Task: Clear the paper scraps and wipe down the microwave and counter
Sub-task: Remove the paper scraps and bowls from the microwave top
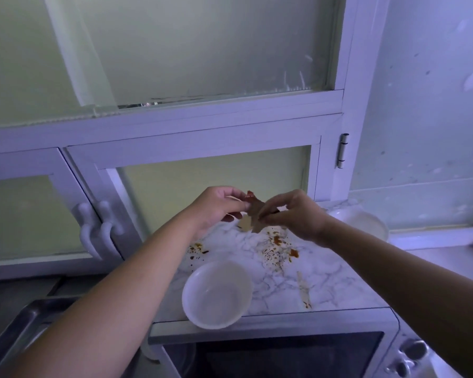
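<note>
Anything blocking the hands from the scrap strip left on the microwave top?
Nothing visible. The strip lies bare on the microwave top, right of the white bowl and apart from it. The left hand and right hand both pinch brown scraps.

Both hands, left [216,207] and right [292,214], pinch brown paper scraps [253,215] above the stained marble-patterned microwave top [325,282].

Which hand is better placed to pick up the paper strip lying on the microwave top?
Probably the right hand: the paper strip lies on its side, right of the near bowl; the left hand would cross over. Both pinch scraps.
</note>
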`<state>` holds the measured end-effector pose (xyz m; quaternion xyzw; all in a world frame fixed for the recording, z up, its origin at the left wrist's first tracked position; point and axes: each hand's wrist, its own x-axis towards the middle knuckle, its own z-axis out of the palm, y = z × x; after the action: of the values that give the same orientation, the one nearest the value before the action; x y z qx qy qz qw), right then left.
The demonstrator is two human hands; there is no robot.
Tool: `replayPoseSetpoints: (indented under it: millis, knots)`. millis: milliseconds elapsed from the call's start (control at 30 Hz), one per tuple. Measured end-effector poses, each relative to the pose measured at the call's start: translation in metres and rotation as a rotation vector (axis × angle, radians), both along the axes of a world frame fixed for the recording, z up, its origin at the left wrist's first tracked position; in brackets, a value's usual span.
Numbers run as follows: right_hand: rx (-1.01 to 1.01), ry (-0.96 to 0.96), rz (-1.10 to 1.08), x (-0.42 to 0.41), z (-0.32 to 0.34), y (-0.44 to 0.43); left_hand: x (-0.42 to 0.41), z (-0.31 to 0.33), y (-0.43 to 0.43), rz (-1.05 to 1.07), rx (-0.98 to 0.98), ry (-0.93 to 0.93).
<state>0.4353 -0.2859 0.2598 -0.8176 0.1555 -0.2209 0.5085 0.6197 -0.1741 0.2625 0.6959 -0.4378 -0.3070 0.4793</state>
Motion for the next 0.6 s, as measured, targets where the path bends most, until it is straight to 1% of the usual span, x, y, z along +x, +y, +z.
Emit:
replayPoseSetpoints:
  millis: [100,133,167,200,267,300,333,400,467,500,600]
  knots:
    - [0.104,-0.109,-0.079,-0.013,-0.002,-0.003,-0.002,0.003,-0.012,-0.046,-0.017,0.090]
    - [0.153,-0.131,-0.106,-0.018,-0.002,-0.006,0.000,0.001,-0.016,-0.037,-0.008,0.067]
    - [0.197,-0.146,-0.134,-0.023,-0.001,-0.010,0.003,-0.002,-0.021,-0.001,0.019,-0.014]
    - [0.227,-0.156,-0.159,-0.028,0.001,-0.014,0.006,-0.006,-0.026,0.046,0.064,-0.135]
    - [0.276,-0.166,-0.202,-0.040,0.004,-0.023,0.014,-0.017,-0.036,0.108,0.212,-0.363]
    - [0.304,-0.171,-0.218,-0.045,0.005,-0.027,0.016,-0.024,-0.041,0.117,0.303,-0.433]
    - [0.329,-0.181,-0.227,-0.052,0.007,-0.030,0.018,-0.029,-0.045,0.118,0.384,-0.460]
    - [0.363,-0.195,-0.248,-0.061,0.007,-0.034,0.016,-0.038,-0.053,0.108,0.464,-0.422]
    - [0.360,-0.185,-0.269,-0.068,0.005,-0.037,0.013,-0.044,-0.060,0.118,0.475,-0.356]
    - [0.356,-0.177,-0.275,-0.071,0.003,-0.039,0.013,-0.046,-0.063,0.121,0.487,-0.359]
    - [0.362,-0.160,-0.278,-0.081,-0.001,-0.040,0.016,-0.050,-0.071,0.096,0.522,-0.447]
